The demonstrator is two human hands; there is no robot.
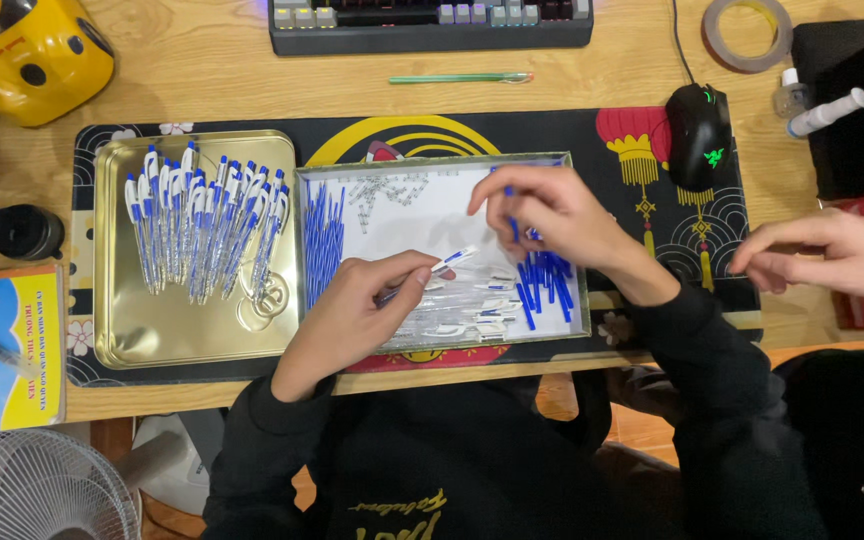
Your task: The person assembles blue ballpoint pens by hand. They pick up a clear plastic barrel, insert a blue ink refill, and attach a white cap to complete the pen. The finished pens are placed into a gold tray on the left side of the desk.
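**Blue-and-white pen parts, one hand feeding the other**

Blue refills and white barrels fill the shallow grey tray [552, 165] on the patterned desk mat [642, 130]. The left hand [357, 300] is closed around a white pen barrel [452, 260], thumb and forefinger pinching it near the tip, over the middle of the tray. The right hand [552, 210] hovers just above the loose pile of blue parts [542, 280], fingers curled narrow on one slim blue piece [510, 205] held upright. A row of blue refills [322, 240] lies along the tray's left wall; small clear springs [387, 190] sit near the top. Finished pens [202, 225] rest in the gold tray [122, 330] beside it.

To join the pieces cleanly, I judge the barrel should stay steady and level while the blue piece is lined up with its open end. Another person's hand [832, 255] rests at the right edge of the desk [232, 60], well apart.
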